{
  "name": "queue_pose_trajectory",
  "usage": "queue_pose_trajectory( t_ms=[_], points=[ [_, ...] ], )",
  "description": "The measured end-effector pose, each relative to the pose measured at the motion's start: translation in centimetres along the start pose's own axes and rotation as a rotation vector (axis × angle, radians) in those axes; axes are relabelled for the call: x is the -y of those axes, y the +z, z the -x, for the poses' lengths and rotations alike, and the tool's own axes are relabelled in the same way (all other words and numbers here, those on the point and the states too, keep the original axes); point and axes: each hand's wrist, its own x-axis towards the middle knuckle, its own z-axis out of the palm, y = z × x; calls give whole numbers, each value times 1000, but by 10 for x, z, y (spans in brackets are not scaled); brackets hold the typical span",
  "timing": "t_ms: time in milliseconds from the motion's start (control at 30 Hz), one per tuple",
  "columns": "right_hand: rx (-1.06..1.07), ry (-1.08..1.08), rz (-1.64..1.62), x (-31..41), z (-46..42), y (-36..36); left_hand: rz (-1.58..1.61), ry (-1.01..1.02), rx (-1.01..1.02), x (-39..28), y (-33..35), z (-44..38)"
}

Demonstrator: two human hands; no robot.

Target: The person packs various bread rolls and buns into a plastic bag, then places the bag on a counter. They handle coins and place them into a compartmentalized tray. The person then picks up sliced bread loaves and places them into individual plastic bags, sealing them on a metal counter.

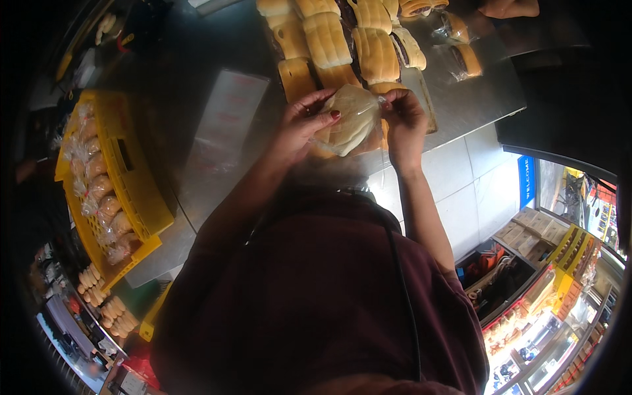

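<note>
A pale piece of bread in a clear plastic bag (351,121) is held between my two hands, over the front of the bread tray. My left hand (307,121) grips its left side, thumb on top. At the upper right corner, my right hand (407,116) pinches the gathered plastic. Beneath and beyond lie rows of golden bread (326,42) with dark filling showing at the sides, on a metal tray (428,106). A stack of flat clear plastic bags with red print (229,116) rests left of my left hand.
Two wrapped breads (466,60) lie on the metal table (474,101) at right, near another person's hand (508,7). A yellow plastic crate (140,173) at left holds several bagged buns (101,187). White floor tiles (449,168) show past the table edge. A lit display case (528,340) stands lower right.
</note>
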Motion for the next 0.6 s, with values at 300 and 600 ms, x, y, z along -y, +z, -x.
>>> queue_pose_trajectory(
  t_ms=[300,600],
  points=[
    [196,-10,-107,27,-15,-23,-563,112,287,-53,33,-12],
    [236,-59,-91,65,-15,-54,-926,140,518,-46,96,-28]
  ],
)
